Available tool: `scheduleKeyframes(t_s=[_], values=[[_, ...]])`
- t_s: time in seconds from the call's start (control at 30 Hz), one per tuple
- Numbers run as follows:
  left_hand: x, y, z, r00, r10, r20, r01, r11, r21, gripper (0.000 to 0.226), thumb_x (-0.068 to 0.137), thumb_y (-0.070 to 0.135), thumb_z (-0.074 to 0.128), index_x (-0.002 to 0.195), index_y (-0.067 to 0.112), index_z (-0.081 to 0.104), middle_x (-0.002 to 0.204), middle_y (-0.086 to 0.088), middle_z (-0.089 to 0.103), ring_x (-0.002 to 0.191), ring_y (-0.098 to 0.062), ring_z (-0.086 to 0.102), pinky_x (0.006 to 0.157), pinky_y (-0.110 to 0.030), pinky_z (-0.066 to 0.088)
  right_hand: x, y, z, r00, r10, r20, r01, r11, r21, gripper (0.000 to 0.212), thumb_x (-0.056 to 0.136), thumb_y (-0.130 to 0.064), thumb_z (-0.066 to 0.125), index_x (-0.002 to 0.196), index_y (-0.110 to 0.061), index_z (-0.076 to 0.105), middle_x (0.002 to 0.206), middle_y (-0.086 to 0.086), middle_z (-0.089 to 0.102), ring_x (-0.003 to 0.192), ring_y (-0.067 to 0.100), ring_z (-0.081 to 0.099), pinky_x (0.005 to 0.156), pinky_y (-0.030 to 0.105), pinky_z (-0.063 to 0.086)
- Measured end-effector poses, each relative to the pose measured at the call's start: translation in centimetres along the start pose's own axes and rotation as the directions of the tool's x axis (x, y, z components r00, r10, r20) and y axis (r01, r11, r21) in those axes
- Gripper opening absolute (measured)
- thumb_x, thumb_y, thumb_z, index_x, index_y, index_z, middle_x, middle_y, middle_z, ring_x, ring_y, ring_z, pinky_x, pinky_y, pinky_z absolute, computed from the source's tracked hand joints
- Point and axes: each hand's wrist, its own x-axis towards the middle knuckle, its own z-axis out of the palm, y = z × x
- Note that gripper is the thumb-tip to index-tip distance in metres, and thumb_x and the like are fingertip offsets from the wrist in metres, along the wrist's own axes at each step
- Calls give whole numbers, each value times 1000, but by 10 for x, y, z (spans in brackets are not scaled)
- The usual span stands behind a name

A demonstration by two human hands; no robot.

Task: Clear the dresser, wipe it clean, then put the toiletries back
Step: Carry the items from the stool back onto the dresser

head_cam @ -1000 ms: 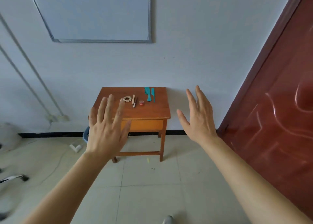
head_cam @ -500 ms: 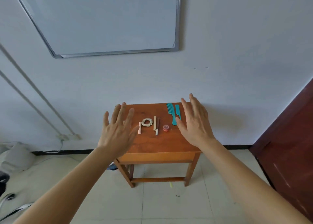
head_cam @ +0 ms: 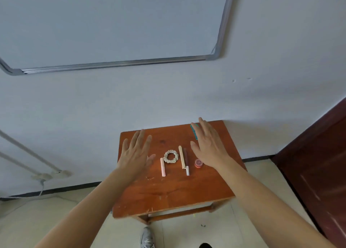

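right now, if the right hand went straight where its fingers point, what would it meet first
Likely the teal comb, partly hidden under the right hand; height is unclear, so it may pass over to the wall.

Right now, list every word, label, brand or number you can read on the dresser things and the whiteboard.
None can be read.
The round red jar has lid marks too blurred to read.
The whiteboard is blank where it shows.
The pink tube and scrunchie show no print.

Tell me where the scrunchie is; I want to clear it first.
In the head view, the scrunchie lies mid-dresser, between the pink stick and the beige stick.
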Motion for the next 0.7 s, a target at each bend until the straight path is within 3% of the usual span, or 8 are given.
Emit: scheduleKeyframes(t_s=[0.2, 0.37, 0.47, 0.57, 0.7], values=[[52, -48, 57, 970, 82, 230, -79, 997, -23, 68, 100, 55, 24, 155, 23, -1, 162, -7, -16, 149, -27, -15, 120, -52, 4, 36, -23, 51, 972, 176, 153, -182, 983, 27, 67, 101, -41, 47, 156, -25, 13, 164, 4, 13, 151, 23, 15, 118, 37, 26], [73, -73, 108, 928, 115, 354, -93, 993, -79, 68, 101, 52, 30, 156, 24, 2, 163, -5, -11, 150, -26, -10, 119, -49, 4, 45, -44, 87, 923, 253, 291, -301, 945, 132, 66, 99, -41, 51, 154, -28, 15, 146, 0, 45, 128, 19, 53, 99, 34, 49], [75, -78, 133, 904, 136, 406, -96, 988, -117, 65, 100, 54, 32, 155, 30, 5, 164, -2, -7, 150, -25, -8, 120, -49, 4, 44, -57, 117, 899, 184, 397, -278, 941, 194, 57, 100, -38, 48, 152, -30, 23, 145, 2, 45, 122, 21, 58, 94, 38, 50], [63, -80, 153, 871, 146, 470, -80, 984, -159, 62, 101, 47, 37, 154, 36, 5, 164, 2, -7, 150, -24, -9, 121, -51, 5, 39, -66, 152, 887, 72, 456, -187, 959, 213, 50, 100, -44, 45, 147, -33, 31, 131, 4, 48, 107, 23, 63, 79, 33, 52], [44, -71, 162, 912, 35, 408, 58, 975, -213, 56, 102, 38, 38, 153, 36, 15, 164, 2, 3, 151, -23, -1, 122, -49, 8, 23, -77, 183, 894, 19, 447, -125, 970, 209, 48, 97, -42, 53, 141, -28, 42, 111, 4, 51, 88, 18, 62, 64, 26, 52]])
